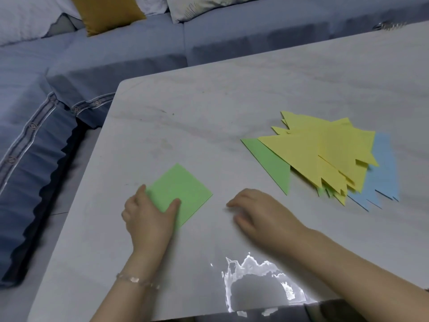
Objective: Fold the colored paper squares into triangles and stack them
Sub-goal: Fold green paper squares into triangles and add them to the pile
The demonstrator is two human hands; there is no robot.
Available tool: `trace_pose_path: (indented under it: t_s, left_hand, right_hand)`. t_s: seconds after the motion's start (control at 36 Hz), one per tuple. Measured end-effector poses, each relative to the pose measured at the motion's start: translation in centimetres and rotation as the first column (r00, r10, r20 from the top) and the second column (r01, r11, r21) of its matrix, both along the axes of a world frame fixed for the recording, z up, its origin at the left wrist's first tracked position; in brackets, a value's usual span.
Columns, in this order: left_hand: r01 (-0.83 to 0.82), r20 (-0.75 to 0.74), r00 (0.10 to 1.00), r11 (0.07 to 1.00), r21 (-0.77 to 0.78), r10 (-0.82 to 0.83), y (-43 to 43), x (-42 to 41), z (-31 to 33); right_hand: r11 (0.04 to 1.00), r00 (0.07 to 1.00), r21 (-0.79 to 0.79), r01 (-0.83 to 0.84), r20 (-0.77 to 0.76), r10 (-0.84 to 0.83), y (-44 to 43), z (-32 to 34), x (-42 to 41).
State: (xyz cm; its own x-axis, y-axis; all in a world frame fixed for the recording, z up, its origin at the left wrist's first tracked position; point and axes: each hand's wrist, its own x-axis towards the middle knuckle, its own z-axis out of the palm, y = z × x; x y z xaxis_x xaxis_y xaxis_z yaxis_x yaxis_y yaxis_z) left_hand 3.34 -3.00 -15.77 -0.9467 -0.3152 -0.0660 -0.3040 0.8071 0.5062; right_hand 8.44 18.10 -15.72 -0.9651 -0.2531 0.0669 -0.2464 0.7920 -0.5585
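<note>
A green paper square (pixel 183 189) lies flat on the marble table (pixel 209 117), turned like a diamond. My left hand (pixel 148 217) holds its near-left corner, thumb on top of the sheet and fingers at its left edge. My right hand (pixel 260 212) rests on the table just right of the square, fingers loosely curled, holding nothing. To the right lies a loose stack of folded triangles (pixel 325 154): yellow ones on top, a green triangle (pixel 271 162) showing at the left, blue ones (pixel 383 173) underneath at the right.
A blue sofa (pixel 92 61) with a mustard cushion (pixel 104 12) and pale cushions runs along the table's far and left sides. The table's left edge drops to the floor. A bright glare patch (pixel 255 282) sits near the front edge.
</note>
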Motion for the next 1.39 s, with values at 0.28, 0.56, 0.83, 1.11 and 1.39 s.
trace_pose_path:
  t_s: [0.28, 0.56, 0.83, 1.11, 1.39]
  left_hand:
    - [0.032, 0.225, 0.973, 0.992, 0.118, -0.059, -0.7, -3.9, 1.3]
    - [0.216, 0.433, 0.892, 0.965, -0.149, -0.132, -1.9, -6.0, 2.0]
    - [0.287, 0.165, 0.942, 0.956, 0.060, -0.293, -1.5, -4.9, 2.1]
    - [0.146, 0.253, 0.812, 0.602, 0.785, -0.526, 2.2, -0.8, 5.6]
    - [0.097, 0.087, 0.970, 0.686, 0.721, -0.228, 4.6, -0.3, 4.9]
  right_hand:
    - [0.998, 0.999, 0.056, -0.011, 0.038, 0.009, -0.4, -0.4, -0.2]
    - [0.998, 0.998, 0.047, -0.047, 0.054, 0.044, 0.4, -0.1, 0.6]
    - [0.998, 0.999, 0.045, -0.033, 0.045, 0.031, 0.8, -0.3, 0.7]
    - [0.997, 0.885, -0.006, -0.074, -0.461, 0.063, 3.0, 0.0, 0.6]
    - [0.969, 0.879, -0.032, -0.247, -0.428, 0.210, 4.4, 0.1, 2.2]
